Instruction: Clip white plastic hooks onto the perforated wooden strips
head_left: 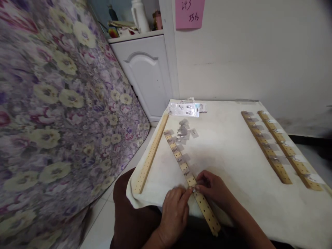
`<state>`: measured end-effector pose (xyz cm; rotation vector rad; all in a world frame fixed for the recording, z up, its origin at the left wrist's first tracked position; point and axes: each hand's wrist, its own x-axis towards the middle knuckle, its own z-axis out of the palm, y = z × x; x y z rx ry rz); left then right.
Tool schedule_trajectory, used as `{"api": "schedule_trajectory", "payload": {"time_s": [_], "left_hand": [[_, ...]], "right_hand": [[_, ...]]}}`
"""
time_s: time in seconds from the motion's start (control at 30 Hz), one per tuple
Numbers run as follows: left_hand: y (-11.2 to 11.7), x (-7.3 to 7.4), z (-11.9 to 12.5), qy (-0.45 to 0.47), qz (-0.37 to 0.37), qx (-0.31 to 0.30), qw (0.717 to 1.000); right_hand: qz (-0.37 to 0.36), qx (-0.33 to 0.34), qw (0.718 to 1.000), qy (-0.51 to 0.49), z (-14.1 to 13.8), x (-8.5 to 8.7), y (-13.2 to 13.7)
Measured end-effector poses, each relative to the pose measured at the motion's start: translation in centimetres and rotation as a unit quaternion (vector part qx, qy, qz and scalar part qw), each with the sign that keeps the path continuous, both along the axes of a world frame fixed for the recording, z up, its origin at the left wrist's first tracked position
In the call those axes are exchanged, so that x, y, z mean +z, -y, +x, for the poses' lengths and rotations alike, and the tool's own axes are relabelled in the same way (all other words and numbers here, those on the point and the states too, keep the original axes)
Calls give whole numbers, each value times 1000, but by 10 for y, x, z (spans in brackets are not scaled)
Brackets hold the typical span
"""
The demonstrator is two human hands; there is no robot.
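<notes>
Because the long tan perforated strip (191, 181) overhangs the cream cloth-covered desk (220, 138), our left hand (174, 208) seemingly steadies it; our right hand (211, 186) curls beside a small silver clip (194, 190) — we cannot tell either grip's closure or hold.

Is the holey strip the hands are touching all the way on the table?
No, partly off: the strip lies over the pale cloth, but its near end pokes past the edge.

Left of the white arched-panel cabinet (145, 81) hangs a purple-and-cream floral fabric curtain (59, 103); right of the cabinet, a scuffed off-white wall (246, 52) bears a pink paper note (189, 15); in front of the cabinet lies pale tiled floor (100, 214).
</notes>
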<state>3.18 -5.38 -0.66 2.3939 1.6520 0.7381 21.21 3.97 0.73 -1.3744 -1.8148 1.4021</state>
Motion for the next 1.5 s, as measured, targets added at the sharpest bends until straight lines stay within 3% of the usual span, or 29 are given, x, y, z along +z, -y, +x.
{"api": "schedule_trajectory", "payload": {"time_s": [0.4,0.57,0.7,0.87,0.97,1.13,1.33,1.5], "left_hand": [[2,-2,-3,22,6,17,1000],[-8,4,-20,58,20,-2,998],[-28,7,-39,45,19,68,997],[-41,3,-44,23,-6,126,992],[-40,1,-44,23,3,122,992],[-39,2,-45,33,18,106,994],[-41,3,-47,30,31,96,994],[-40,2,-46,33,13,108,994]], "right_hand": [[-4,-17,998,-66,9,-5,1],[-26,-58,993,-97,18,-6,-3],[37,-97,993,-60,28,-9,-27],[159,-125,979,25,26,-11,-84],[199,-142,966,83,8,-10,-121],[197,-191,953,130,-34,-11,-166],[184,-220,949,129,-49,-12,-176],[193,-189,962,44,-37,-4,-152]]}}
